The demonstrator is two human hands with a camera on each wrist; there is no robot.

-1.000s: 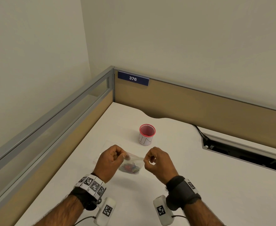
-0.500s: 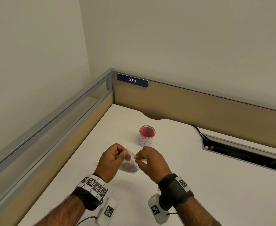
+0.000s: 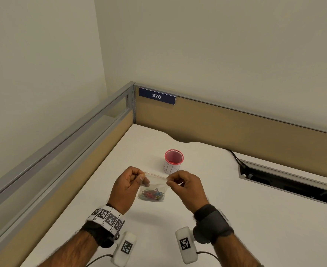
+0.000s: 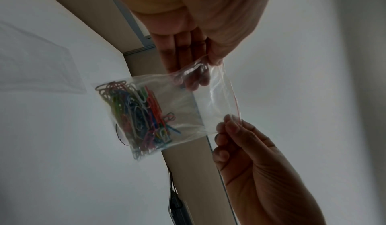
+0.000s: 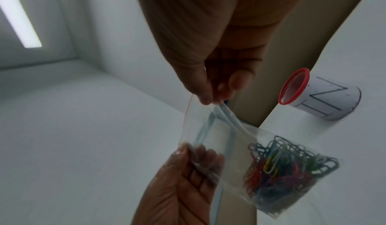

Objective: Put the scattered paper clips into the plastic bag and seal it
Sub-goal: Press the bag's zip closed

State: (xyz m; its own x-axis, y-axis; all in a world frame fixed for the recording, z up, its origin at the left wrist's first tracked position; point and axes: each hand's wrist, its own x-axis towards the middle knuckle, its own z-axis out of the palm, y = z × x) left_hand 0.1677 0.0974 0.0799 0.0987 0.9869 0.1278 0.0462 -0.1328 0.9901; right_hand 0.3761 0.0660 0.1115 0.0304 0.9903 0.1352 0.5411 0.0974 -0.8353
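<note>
A small clear zip bag [image 3: 155, 185] with a thin red line along its top edge hangs above the white desk [image 3: 236, 218] between both hands. Several coloured paper clips [image 3: 152, 194] lie bunched at its bottom, also seen in the left wrist view [image 4: 135, 113] and the right wrist view [image 5: 288, 162]. My left hand [image 3: 142, 178] pinches the bag's top left corner. My right hand [image 3: 168, 181] pinches the top right corner. The top edge is stretched straight between the two pinches. Whether the zip strip [image 5: 221, 113] is closed I cannot tell.
A red-rimmed mesh cup [image 3: 173, 160] wrapped in white paper stands just behind the hands. A cable slot [image 3: 290, 182] with a black cord opens in the desk at the right. Partition walls [image 3: 216, 124] close the back and left. A flat clear plastic sheet [image 4: 41, 60] lies on the desk.
Half a second ago my right hand was close beside the left at the bag's top. It has since moved right along the top edge, and the bag now hangs stretched between the hands.
</note>
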